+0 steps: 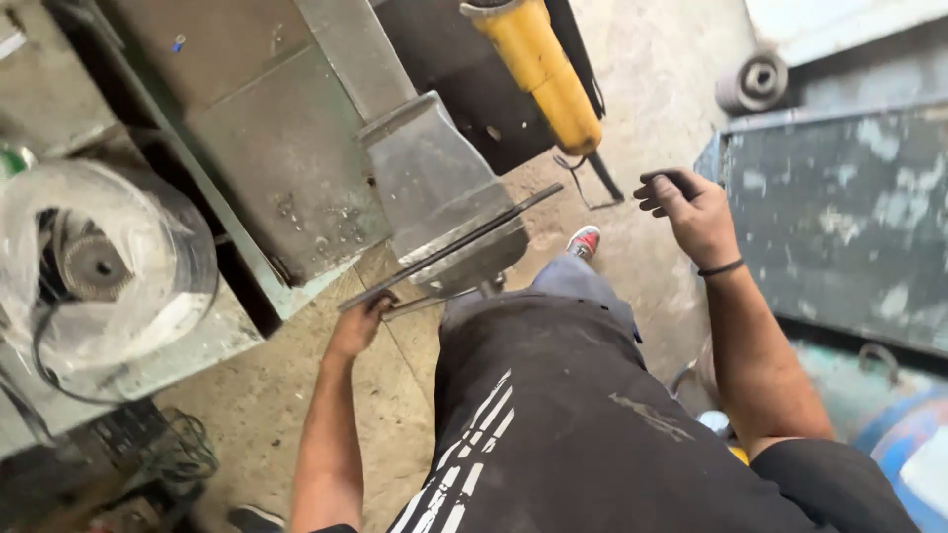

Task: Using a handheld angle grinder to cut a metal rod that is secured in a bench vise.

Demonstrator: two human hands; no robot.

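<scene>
A long thin dark metal bar [464, 242] lies clamped across the jaws of a grey bench vise [434, 188]. My left hand [357, 324] grips the bar's near left end, below the vise. Out to the right, my right hand [691, 212] is curled around a small dark object whose shape I cannot make out, next to a worn grey-green metal surface [839, 217]. A yellow angle grinder [543, 69] lies on the bench just beyond the vise.
The vise sits on a steel workbench [267, 168] with a green frame. A plastic-wrapped round part [99, 262] rests at the left. A grey roller [755, 84] lies on the concrete floor. A blue drum [908, 444] stands at the lower right.
</scene>
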